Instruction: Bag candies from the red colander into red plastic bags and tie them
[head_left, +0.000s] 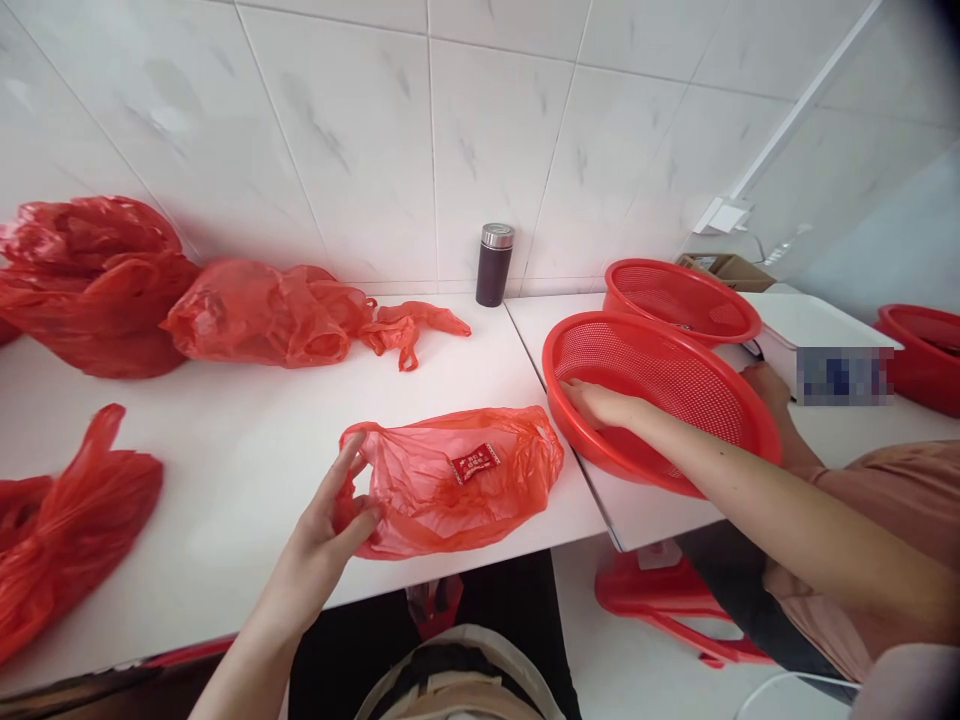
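Note:
My left hand (pixel 330 510) grips the near left end of a red plastic bag (pixel 420 525), with the thumb and forefinger spread at its handle opening. The bag lies with its mouth held apart, and a small red wrapped packet (pixel 475 464) with white lettering rests inside. A bare arm from the right edge, which I take as mine, puts my right hand (pixel 600 402) inside a large red perforated basket (pixel 667 370), close to its left wall. The basket's rim hides most of those fingertips, so what they hold cannot be seen.
Filled red bags (pixel 255 315) line the table's left side. A dark thermos (pixel 495 265) stands by the wall. Behind the large basket are another red basket (pixel 682 290) and a white scale (pixel 817 320). A co-worker (pixel 892 485) sits close at right, one hand (pixel 769 390) near the scale.

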